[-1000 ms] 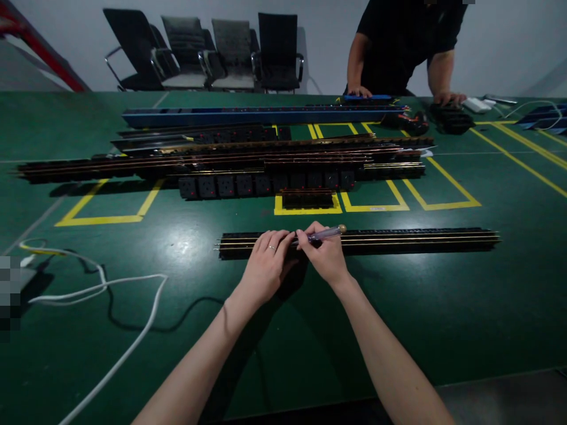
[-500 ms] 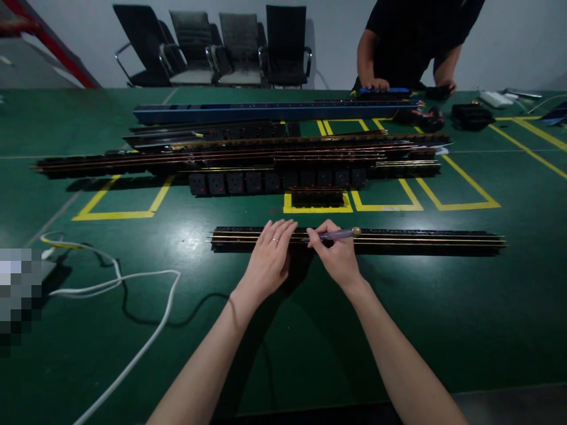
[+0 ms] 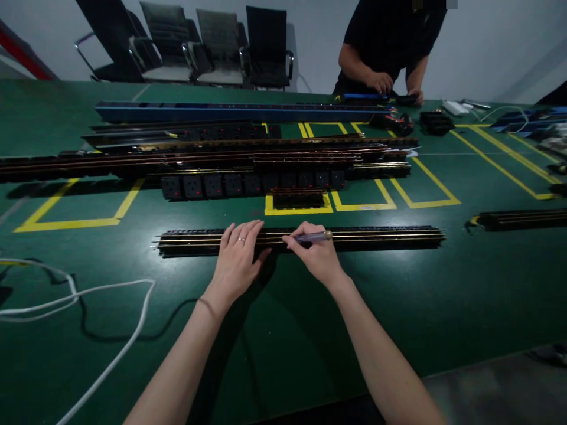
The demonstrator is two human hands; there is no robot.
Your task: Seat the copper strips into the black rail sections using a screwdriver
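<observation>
A long black strip (image 3: pixel 385 239) with brass-coloured rods along its top lies crosswise on the green table. My left hand (image 3: pixel 238 257) rests on its left part, fingers stretched over the rods and thumb spread near the front edge. A ring shows on one finger. Right of it, my right hand (image 3: pixel 316 252) is closed around a slim pen-like tool (image 3: pixel 313 236) with a see-through purplish barrel and a gold-coloured end. The tool slants low over the strip, its tip pointing left. Whether the tip touches a rod, I cannot tell.
Behind the strip lie black socket modules (image 3: pixel 212 185), bundled copper rods (image 3: pixel 186 157) and a long blue rail (image 3: pixel 239 112). A short dark piece (image 3: pixel 297 199) sits inside yellow tape. A white cable (image 3: pixel 142 319) curves at left; another black strip (image 3: pixel 527 219) lies right. Across the table, a person's hands (image 3: pixel 380 81) handle dark parts.
My view has swung right, so the table's things sit further left. My left thumb has spread away from the fingers. The tool stays in my right hand. The other person's hand has lifted slightly.
</observation>
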